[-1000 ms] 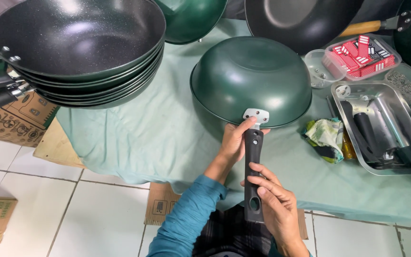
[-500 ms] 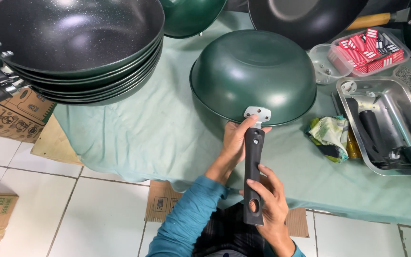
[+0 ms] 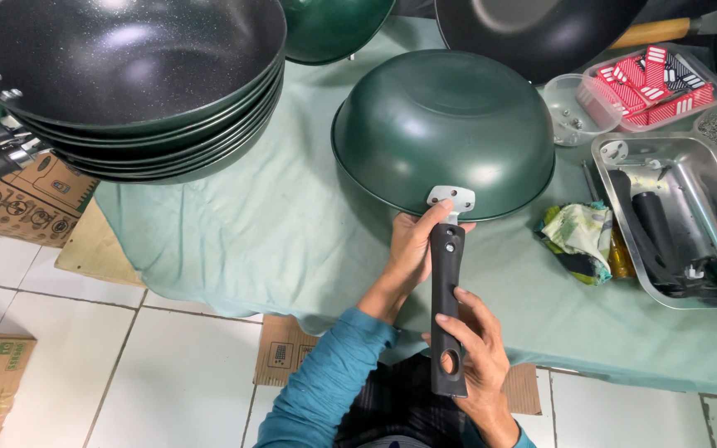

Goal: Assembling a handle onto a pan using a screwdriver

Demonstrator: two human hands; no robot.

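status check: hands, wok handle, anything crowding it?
Left hand at handle's bracket end. Right hand grips black handle. Green wok upside down on table. Crumpled cloth beside it, not touching.

Bare left hand (image 3: 412, 249) and right hand (image 3: 476, 365), no gloves, rings or watch visible. Teal long sleeve (image 3: 325, 386) on left arm, knit-looking, cuff ending at wrist. Sliver of same teal at right wrist. Dark plaid garment (image 3: 392, 406) below, between the arms, fine light lines.
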